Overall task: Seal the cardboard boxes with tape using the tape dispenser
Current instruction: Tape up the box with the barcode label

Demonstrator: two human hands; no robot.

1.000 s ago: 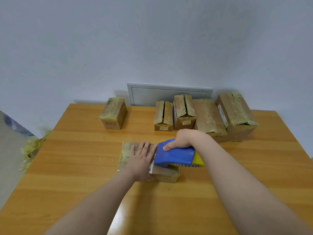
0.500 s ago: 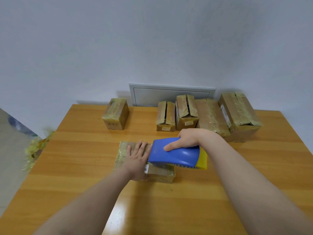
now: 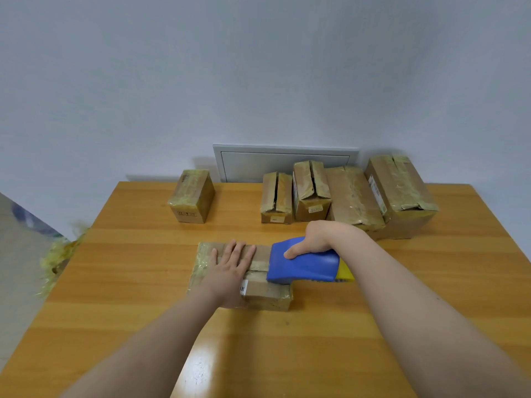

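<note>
Progress, judged from your head camera, looks to be somewhere in the middle. The near box lies flat on the table in front of you, with shiny tape over its left end and a white label on its near edge. The strip along its top seam does not look finished.

At the far edge, a lone box on the left looks fully wrapped. To the right stand four more in a row. The small box and the taller box beside it both show a dark gap between their flaps, so I would count them as left to do. The long box and the big box carry tape, but you cannot tell from here whether every seam is closed.

Your left hand lies flat on top of the near box, fingers straight and slightly spread, pressing it down. Your right hand reaches in from the right, its fingers wrapped over the blue and yellow tape dispenser and the thumb laid on its near side. The dispenser's nose sits on the right part of the box top, just beside your left fingertips.

Tape scraps hang off the table's left side.
</note>
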